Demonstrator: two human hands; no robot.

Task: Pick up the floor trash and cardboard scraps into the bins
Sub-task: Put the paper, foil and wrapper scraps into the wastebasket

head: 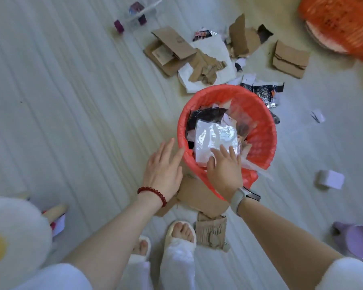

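We reached both arms down over the red bin [260, 130]. Our right hand [224, 168] lay palm-down inside its near rim, fingers [232, 151] straight and slightly spread, pressing on a clear plastic bag [210, 137] atop the trash. Our left hand [162, 166] hovered flat just left of the rim, fingers together, holding nothing. Cardboard scraps [199, 196] lay on the floor beneath both wrists; more cardboard [172, 49] sat well beyond the fingertips.
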